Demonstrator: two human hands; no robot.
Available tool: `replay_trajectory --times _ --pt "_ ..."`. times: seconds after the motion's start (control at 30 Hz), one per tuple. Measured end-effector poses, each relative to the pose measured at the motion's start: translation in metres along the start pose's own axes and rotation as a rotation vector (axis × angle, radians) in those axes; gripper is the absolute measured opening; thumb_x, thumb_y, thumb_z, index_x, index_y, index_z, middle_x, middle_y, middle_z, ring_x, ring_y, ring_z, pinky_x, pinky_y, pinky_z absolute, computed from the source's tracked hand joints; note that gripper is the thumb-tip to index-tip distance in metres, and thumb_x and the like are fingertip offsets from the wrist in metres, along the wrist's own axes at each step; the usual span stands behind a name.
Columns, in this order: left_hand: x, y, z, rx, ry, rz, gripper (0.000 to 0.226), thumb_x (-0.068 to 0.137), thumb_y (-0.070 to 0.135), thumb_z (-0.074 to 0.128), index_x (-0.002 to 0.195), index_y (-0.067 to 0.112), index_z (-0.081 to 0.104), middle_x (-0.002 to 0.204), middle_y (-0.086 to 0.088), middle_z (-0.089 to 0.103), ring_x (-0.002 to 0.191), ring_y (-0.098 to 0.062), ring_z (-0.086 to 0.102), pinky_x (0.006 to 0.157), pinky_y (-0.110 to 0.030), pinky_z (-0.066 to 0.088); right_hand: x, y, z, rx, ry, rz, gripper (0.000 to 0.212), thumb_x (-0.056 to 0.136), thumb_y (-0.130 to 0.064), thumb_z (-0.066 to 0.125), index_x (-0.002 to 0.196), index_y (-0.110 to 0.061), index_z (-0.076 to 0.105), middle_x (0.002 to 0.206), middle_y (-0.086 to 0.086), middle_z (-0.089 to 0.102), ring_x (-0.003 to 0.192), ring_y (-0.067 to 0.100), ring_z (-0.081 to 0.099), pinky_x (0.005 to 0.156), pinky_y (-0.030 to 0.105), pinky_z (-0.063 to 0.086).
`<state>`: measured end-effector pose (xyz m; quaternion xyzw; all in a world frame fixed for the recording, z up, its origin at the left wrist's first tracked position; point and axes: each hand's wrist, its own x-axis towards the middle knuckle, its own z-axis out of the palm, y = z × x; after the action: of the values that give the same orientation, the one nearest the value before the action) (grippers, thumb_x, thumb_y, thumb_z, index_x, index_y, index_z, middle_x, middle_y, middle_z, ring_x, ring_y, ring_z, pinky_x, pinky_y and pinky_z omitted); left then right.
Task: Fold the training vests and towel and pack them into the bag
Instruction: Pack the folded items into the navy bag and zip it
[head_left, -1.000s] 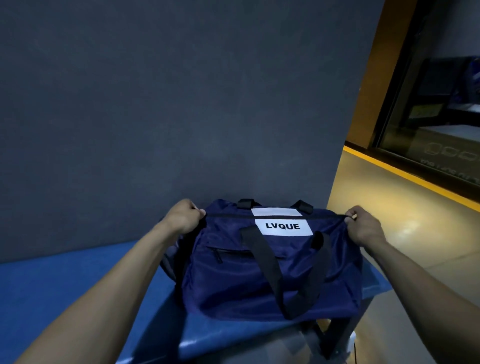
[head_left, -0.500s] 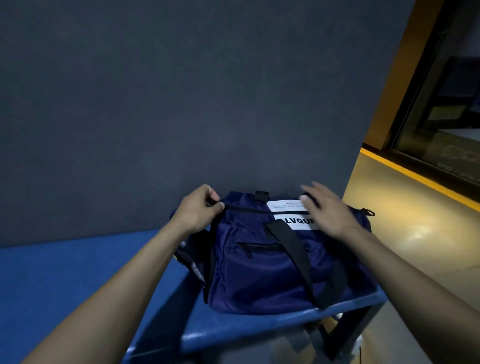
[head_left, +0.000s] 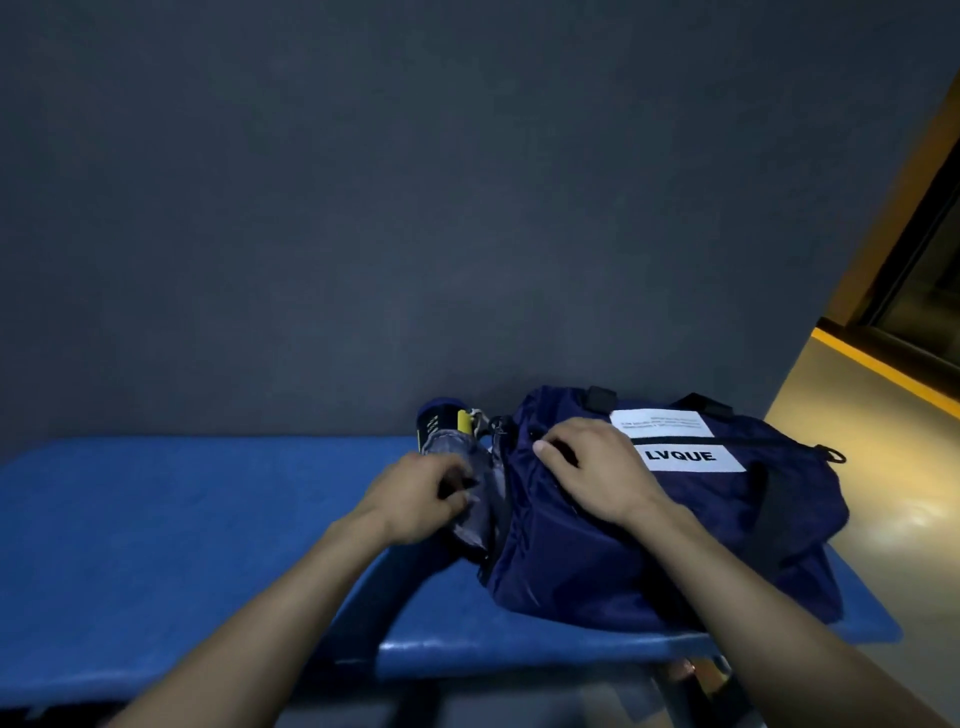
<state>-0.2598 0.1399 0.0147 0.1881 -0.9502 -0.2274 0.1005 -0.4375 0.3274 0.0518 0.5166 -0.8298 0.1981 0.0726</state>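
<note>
1. Nearest the camera: two bare forearms reaching forward from the bottom edge, the left from lower left, the right from lower right.
2. Under them, a blue tabletop (head_left: 156, 530) with a rounded front edge, running off to the left; dark frame parts dimly visible beneath its right end.
3. Left hand (head_left: 415, 501) at the left end of the bag, fingers curled in and pinching a fold of grey-blue fabric there; whether that fabric is part of the bag or a separate cloth, not clear in the dim light.
4. Right hand (head_left: 592, 470) palm down on top of the bag near its left end, fingers bent with the tips pressed into the cloth; whether gripping a zip pull or only pressing, impossible to tell.
5. Navy bag (head_left: 675, 551) lying on the right end of the tabletop, black strap looped down its front, white label (head_left: 693, 457) reading "LVQUE" just right of the right hand, a second white patch with small print above it.
6. Just behind the left hand, touching the bag's left end: a dark item with a yellow patch (head_left: 464, 421), too dim to identify.
7. Farthest back: dark grey wall (head_left: 415, 208) directly behind the tabletop; to the right, a glossy yellowish floor (head_left: 883, 467) with a yellow stripe.
</note>
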Motion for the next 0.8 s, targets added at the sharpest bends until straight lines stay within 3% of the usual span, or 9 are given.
replay_trajectory --times 0.07,0.17,0.3,0.37,0.47,0.53,0.63,0.73,0.8 --pt "0.010 -0.005 -0.011 -0.089 0.156 -0.053 0.010 0.091 0.026 0.067 0.092 0.036 0.064 0.098 0.009 0.069 0.095 -0.018 0.065 0.083 -0.036 0.053 0.013 -0.008 0.000 0.081 0.015 -0.009 0.031 0.104 -0.042 0.047 0.101 -0.023 0.070 0.102 -0.006 0.068 0.100 0.018 0.060 0.093 0.039 0.045" --pt "0.036 -0.015 -0.023 -0.161 0.329 -0.234 0.015 0.091 0.034 0.071 0.097 0.028 0.059 0.105 0.000 0.063 0.100 -0.025 0.062 0.086 -0.036 0.050 0.040 -0.017 -0.003 0.132 -0.014 -0.027 0.020 0.103 -0.025 0.053 0.111 -0.019 0.070 0.112 -0.003 0.069 0.108 0.018 0.061 0.093 0.031 0.044" --pt "0.060 -0.025 -0.011 -0.419 0.105 -0.533 0.071 0.077 0.065 0.076 0.123 0.017 0.051 0.120 -0.002 0.061 0.113 -0.027 0.060 0.092 -0.036 0.050 0.092 -0.034 0.003 0.117 -0.106 -0.021 0.023 0.101 -0.017 0.054 0.118 -0.016 0.070 0.120 0.000 0.072 0.114 0.020 0.063 0.097 0.031 0.047" --pt "0.060 -0.028 0.001 -0.515 0.053 -0.552 0.078 0.073 0.065 0.079 0.127 0.017 0.049 0.123 -0.001 0.062 0.116 -0.026 0.061 0.097 -0.037 0.051 0.119 -0.043 0.016 0.080 -0.193 0.004 0.023 0.100 -0.020 0.056 0.119 -0.017 0.069 0.120 0.002 0.072 0.115 0.023 0.064 0.098 0.034 0.049" --pt "0.057 -0.035 0.014 -0.565 0.033 -0.529 0.061 0.078 0.053 0.082 0.112 0.021 0.043 0.115 0.001 0.063 0.109 -0.023 0.063 0.092 -0.036 0.053 0.152 -0.059 0.040 0.002 -0.373 0.112 0.029 0.099 -0.031 0.060 0.121 -0.014 0.066 0.122 0.007 0.070 0.115 0.028 0.062 0.096 0.032 0.048" --pt "0.053 -0.037 0.018 -0.560 0.023 -0.484 0.048 0.079 0.048 0.081 0.101 0.024 0.046 0.111 -0.001 0.067 0.100 -0.021 0.064 0.084 -0.035 0.052 0.169 -0.067 0.055 -0.048 -0.487 0.240 0.042 0.095 -0.047 0.062 0.118 -0.012 0.065 0.121 0.010 0.067 0.110 0.031 0.063 0.089 0.033 0.049" --pt "0.049 -0.038 0.015 -0.492 -0.029 -0.384 0.034 0.079 0.053 0.074 0.093 0.027 0.058 0.103 0.003 0.071 0.097 -0.018 0.066 0.087 -0.037 0.054 0.187 -0.075 0.067 -0.068 -0.591 0.427 0.063 0.086 -0.068 0.065 0.114 -0.011 0.064 0.109 0.007 0.061 0.099 0.031 0.064 0.080 0.033 0.049" --pt "0.044 -0.038 0.011 -0.569 -0.032 -0.311 0.029 0.083 0.048 0.070 0.097 0.023 0.071 0.095 0.003 0.075 0.092 -0.017 0.069 0.087 -0.044 0.056 0.197 -0.081 0.077 -0.110 -0.683 0.522 0.066 0.080 -0.072 0.070 0.111 -0.014 0.066 0.108 0.005 0.063 0.094 0.028 0.062 0.080 0.033 0.047" --pt "0.042 -0.041 0.011 -0.597 -0.041 -0.302 0.022 0.090 0.042 0.068 0.093 0.020 0.072 0.092 0.000 0.076 0.091 -0.019 0.070 0.088 -0.045 0.055 0.198 -0.084 0.087 -0.127 -0.739 0.555 0.058 0.081 -0.069 0.071 0.097 -0.015 0.065 0.106 0.005 0.065 0.094 0.027 0.062 0.081 0.034 0.048"
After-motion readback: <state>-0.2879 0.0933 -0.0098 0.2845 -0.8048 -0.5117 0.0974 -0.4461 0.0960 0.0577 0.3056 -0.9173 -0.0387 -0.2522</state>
